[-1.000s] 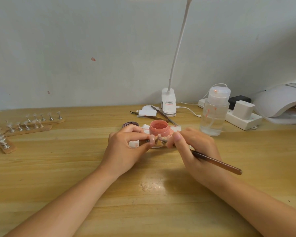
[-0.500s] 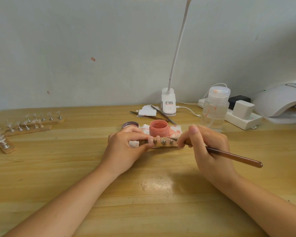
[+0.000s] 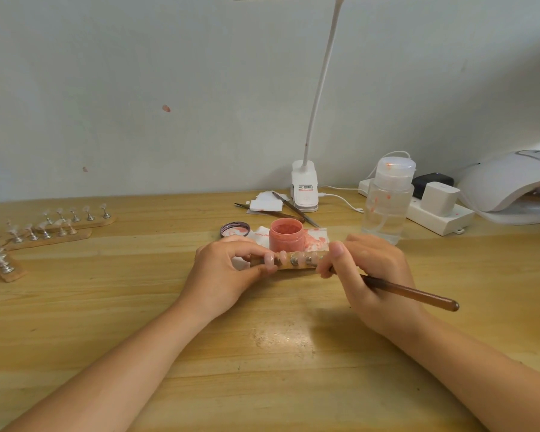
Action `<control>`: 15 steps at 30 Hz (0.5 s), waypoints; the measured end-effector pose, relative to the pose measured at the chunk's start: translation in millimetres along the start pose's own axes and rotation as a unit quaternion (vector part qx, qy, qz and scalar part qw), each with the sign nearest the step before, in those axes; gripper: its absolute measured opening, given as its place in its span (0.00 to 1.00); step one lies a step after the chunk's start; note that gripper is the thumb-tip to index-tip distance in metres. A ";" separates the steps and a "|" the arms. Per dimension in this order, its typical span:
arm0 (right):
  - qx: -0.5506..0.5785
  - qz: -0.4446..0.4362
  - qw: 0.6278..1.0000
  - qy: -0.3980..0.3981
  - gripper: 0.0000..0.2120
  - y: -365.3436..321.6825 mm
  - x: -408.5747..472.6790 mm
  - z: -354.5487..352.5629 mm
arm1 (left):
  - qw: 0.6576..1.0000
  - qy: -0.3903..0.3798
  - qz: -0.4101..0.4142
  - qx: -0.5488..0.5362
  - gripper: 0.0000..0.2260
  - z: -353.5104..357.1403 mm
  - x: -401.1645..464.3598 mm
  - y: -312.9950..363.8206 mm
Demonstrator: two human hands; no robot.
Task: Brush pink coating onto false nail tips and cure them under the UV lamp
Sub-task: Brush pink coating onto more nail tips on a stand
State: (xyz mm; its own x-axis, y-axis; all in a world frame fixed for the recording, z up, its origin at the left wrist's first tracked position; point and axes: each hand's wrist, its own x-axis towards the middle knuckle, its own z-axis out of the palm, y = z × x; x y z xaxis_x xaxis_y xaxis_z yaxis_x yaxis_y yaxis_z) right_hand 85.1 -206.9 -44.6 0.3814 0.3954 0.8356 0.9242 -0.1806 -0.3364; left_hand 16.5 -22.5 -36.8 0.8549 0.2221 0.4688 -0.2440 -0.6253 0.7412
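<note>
My left hand (image 3: 228, 269) grips the left end of a short wooden nail holder strip (image 3: 296, 260) tipped toward me, with pink-coated nail tips on its studs. My right hand (image 3: 368, 275) holds a brown brush (image 3: 418, 296) like a pen; its bristle end is hidden behind my fingers at the strip's right end. An open pink jar (image 3: 286, 236) stands just behind the strip on a stained white tissue (image 3: 315, 240). The white UV lamp (image 3: 508, 188) sits at the far right edge.
Three wooden holder strips (image 3: 60, 232) with clear nail tips lie at the left. The jar lid (image 3: 235, 229) lies beside the jar. A clear pump bottle (image 3: 387, 204), a power strip (image 3: 440, 213), a clip desk lamp (image 3: 306, 194) and tweezers (image 3: 293, 208) stand at the back.
My right hand with the brush has moved rightward along the strip, from over its left tips to its right end. The left hand has kept its grip in place.
</note>
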 end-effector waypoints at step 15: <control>0.041 0.029 0.999 0.020 0.28 7.8 1.3 -9.1 | 1.000 0.000 -0.011 -0.001 0.08 -0.1 -0.9 -1.6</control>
State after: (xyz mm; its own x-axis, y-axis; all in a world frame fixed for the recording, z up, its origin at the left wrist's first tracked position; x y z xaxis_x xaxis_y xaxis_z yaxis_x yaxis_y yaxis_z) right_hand 92.6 -216.0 -42.2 0.4341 0.3506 0.8298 0.8999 -0.1272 -0.4170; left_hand 16.1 -21.6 -38.3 0.8599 0.2370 0.4521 -0.2255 -0.6183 0.7529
